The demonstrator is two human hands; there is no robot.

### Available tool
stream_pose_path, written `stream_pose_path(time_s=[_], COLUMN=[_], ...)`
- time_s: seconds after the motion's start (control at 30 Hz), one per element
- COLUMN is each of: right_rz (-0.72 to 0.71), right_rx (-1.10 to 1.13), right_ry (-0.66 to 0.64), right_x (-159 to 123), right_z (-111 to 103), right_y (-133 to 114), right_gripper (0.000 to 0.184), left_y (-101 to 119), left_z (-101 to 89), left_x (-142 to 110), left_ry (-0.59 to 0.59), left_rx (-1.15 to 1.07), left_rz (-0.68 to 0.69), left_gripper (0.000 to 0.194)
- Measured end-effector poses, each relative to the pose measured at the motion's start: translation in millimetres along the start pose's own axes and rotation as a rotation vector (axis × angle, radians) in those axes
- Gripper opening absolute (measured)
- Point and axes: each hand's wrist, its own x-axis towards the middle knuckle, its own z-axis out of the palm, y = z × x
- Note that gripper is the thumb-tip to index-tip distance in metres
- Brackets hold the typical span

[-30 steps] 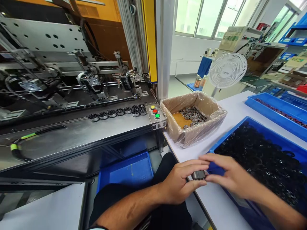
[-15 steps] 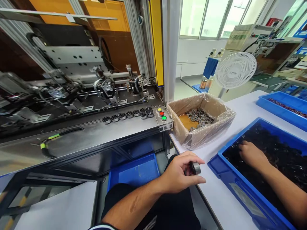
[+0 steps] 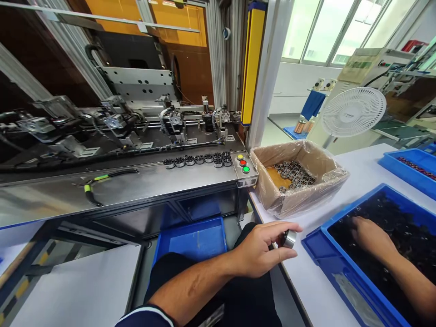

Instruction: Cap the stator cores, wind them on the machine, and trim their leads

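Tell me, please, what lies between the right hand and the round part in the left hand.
In the head view, white tabletop, then the blue bin and some black parts in it lie between the round part and the right hand.

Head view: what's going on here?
A person's left hand holds a metal ring part near the edge of a white table; the right hand is in a blue bin, among small black parts. Similar-looking rings stand along the machine's steel ledge; more metal rings lie in the plastic-lined carton.
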Motion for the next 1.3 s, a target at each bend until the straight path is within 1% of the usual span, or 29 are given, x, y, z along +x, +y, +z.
stream_pose_path(time_s=[0.07,0.13,0.2,0.23,0.3,0.33,0.37,0.4,0.43,0.47,0.53,0.57,0.63,0.77,0.87,0.97,1.1,1.3], right_rz=[0.047,0.095,0.147,0.174,0.238,0.256,0.29,0.323,0.275,0.184,0.06,0.016,-0.024,-0.019,0.005,-0.033,-0.101,-0.153], right_rx=[-0.011,-0.029,-0.052,-0.067,-0.093,-0.086,-0.052,0.107,0.291,0.437,0.591,0.619,0.619,0.621,0.595,0.567,0.557,0.514], right_ry=[-0.005,-0.009,0.01,0.033,0.113,0.155,0.215,0.244,0.27,0.257,0.226,0.218,0.226,0.24,0.227,0.197,0.209,0.232], right_x=[5,13,26,34,52,60,67,73,78,82,87,88,88,80,76,75,76,72], right_z=[-3,-13,-30,-42,-68,-82,-95,-107,-117,-125,-132,-133,-131,-123,-119,-118,-117,-115], right_y=[-3,-5,-12,-21,-51,-73,-98,-123,-149,-171,-203,-212,-218,-209,-202,-200,-200,-200], right_gripper=[0.027,0.025,0.022,0.019,0.01,0.012,0.019,0.021,0.017,0.014,0.013,0.014,0.017,0.024,0.035,0.038,0.036,0.035], left_y=[-2,-5,-6,-6,-7,-7,-7,-8,-8,-9,-9,-9,-9,-7,-6,-5,-3,2], left_z=[1.0,2.6,3.9,4.4,5.5,6.4,7.7,9.5,11.8,14.5,20.4,23.3,28.0,31.5,31.2,31.1,30.9,29.3], left_x=[0,-1,0,0,2,3,5,6,8,9,11,11,12,11,10,9,7,8], left_ry=[0.018,0.034,0.052,0.065,0.084,0.089,0.09,0.092,0.092,0.093,0.094,0.088,0.073,0.057,0.064,0.064,0.046,0.005], left_rx=[-0.052,-0.153,-0.263,-0.309,-0.368,-0.388,-0.41,-0.435,-0.466,-0.499,-0.54,-0.541,-0.52,-0.486,-0.467,-0.481,-0.559,-0.716], left_rz=[0.005,-0.012,-0.052,-0.074,-0.119,-0.14,-0.156,-0.167,-0.175,-0.182,-0.187,-0.186,-0.17,-0.109,-0.112,-0.131,-0.206,-0.37], left_gripper=[0.054,0.058,0.064,0.066,0.066,0.066,0.065,0.065,0.066,0.067,0.069,0.068,0.064,0.056,0.053,0.055,0.056,0.068])
